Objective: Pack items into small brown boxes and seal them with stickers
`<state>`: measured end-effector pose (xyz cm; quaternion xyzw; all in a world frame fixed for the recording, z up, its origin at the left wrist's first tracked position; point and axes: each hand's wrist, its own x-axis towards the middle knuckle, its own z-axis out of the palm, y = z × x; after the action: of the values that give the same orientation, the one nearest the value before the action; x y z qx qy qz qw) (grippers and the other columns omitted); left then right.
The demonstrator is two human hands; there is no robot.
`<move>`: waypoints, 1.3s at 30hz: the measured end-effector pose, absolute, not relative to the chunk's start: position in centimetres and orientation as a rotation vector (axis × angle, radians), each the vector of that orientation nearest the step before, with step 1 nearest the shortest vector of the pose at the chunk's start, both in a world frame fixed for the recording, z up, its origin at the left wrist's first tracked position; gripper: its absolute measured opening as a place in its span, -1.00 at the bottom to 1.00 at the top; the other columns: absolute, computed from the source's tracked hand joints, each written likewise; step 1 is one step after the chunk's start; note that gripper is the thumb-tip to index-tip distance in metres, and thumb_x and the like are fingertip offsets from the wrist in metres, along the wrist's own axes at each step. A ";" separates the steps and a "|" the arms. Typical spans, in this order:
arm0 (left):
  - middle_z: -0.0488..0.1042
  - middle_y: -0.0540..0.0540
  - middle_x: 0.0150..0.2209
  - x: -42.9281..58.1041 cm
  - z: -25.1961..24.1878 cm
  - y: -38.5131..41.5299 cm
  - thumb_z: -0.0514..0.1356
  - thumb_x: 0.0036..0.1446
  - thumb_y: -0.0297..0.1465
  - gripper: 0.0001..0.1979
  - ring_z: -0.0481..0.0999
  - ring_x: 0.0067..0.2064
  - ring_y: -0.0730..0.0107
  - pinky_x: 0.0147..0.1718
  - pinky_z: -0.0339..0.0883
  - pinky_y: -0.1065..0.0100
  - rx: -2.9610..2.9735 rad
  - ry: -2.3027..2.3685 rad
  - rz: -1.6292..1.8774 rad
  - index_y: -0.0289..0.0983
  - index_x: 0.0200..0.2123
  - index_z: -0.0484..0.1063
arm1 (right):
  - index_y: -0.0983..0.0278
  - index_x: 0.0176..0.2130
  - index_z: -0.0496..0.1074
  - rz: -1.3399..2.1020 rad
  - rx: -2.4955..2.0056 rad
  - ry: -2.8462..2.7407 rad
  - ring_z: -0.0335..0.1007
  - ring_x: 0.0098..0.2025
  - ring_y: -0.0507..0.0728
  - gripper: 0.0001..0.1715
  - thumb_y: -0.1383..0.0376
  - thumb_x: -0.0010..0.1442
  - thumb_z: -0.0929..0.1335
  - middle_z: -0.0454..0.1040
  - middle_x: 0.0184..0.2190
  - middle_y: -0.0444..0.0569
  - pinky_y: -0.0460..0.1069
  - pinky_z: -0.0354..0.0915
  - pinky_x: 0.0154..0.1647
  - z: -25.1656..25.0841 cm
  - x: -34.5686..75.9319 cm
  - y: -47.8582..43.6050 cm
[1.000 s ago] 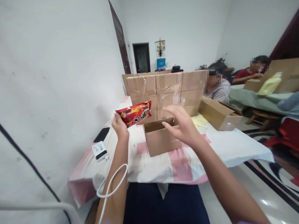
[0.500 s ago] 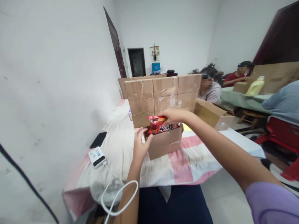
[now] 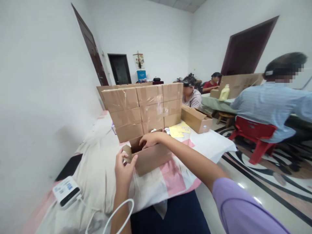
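Observation:
A small open cardboard box [image 3: 153,160] stands on the cloth-covered table in front of me. My left hand [image 3: 124,167] grips its left end, thumb at the front corner and fingers about the raised flap [image 3: 127,152]. My right hand [image 3: 152,139] reaches down into the box from above. Its fingertips are hidden behind the box's front wall, so I cannot see whether they hold anything. No red packet shows above the rim.
Taped cardboard boxes [image 3: 148,105] are stacked behind. To the right lie yellow papers [image 3: 179,130] and a longer open carton [image 3: 196,119]. At left are a white device [image 3: 66,191] with a white cable [image 3: 122,214] and a black flat object [image 3: 69,167]. Other people sit at right.
My right hand has gone down into the box, and the red packet it held at the opening is out of sight. My left hand has closed on the end flap. The view has turned right.

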<state>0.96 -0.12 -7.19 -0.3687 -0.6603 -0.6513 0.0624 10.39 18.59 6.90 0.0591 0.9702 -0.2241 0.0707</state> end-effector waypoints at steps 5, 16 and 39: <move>0.35 -0.21 0.22 1.5 -7.7 -0.8 0.34 0.08 -0.18 -0.69 0.31 0.30 0.05 0.18 0.28 0.03 -1.209 -1.882 -1.911 -0.16 -0.31 0.26 | 0.23 0.00 0.56 -1.372 0.904 3.724 0.48 0.07 0.22 -0.58 0.08 0.33 0.30 0.60 -0.01 0.06 0.13 0.27 0.18 2.8 19.2 19.2; 0.30 -0.22 0.23 3.8 -5.9 -1.5 0.35 0.09 -0.29 -0.71 0.23 0.36 0.05 0.29 0.16 -0.04 -1.439 -1.760 -1.720 -0.17 -0.24 0.27 | 0.22 0.32 0.31 -2.497 0.486 3.246 0.05 0.44 0.28 -0.23 -0.12 0.30 0.27 0.25 0.37 0.05 0.19 -0.06 0.46 -4.3 22.0 17.4; 0.35 -0.20 0.16 3.3 -6.6 -3.1 0.32 0.12 -0.23 -0.61 0.32 0.24 0.04 0.24 0.19 -0.05 -1.400 -1.794 -1.587 -0.15 0.01 0.40 | 0.18 -0.41 0.15 -2.586 0.928 2.639 -0.02 -0.63 -0.07 -0.36 -0.25 0.02 0.42 0.09 -0.62 -0.30 -0.14 -0.10 -0.65 -2.6 16.6 18.8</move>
<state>3.30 -3.10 -6.59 -0.4962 -0.6357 -0.5623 0.1829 16.57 18.79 -2.56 0.2301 0.6545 -0.6412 -0.3279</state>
